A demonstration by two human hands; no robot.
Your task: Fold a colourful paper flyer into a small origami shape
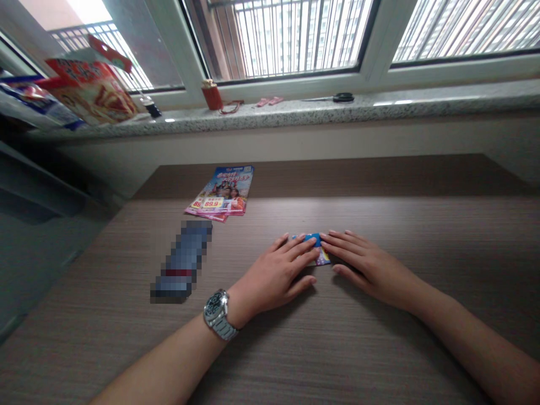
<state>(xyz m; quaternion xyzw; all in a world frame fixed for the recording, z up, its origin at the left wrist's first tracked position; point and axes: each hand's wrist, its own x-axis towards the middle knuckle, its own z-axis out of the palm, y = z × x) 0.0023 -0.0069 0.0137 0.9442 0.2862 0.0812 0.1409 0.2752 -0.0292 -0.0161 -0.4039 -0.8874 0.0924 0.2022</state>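
Note:
A small piece of folded, glossy printed paper point(324, 257), blue on top with pink and yellow below, lies flat on the wooden table point(379, 360). Over its left part rests my left hand point(280, 271), fingers stretched out and covering much of it; a metal watch point(217, 315) is on that wrist. My right hand point(365, 263) lies at the paper's right edge, fingertips touching it, fingers extended. How the paper is folded underneath is hidden by the fingers.
Several printed flyers point(230, 188) are stacked at the back left. Nearer lies a dark, pixelated object point(183, 261). On the granite windowsill point(287, 115) are scissors point(342, 97), pink pieces point(270, 102), a red container point(212, 95) and food bags point(93, 90).

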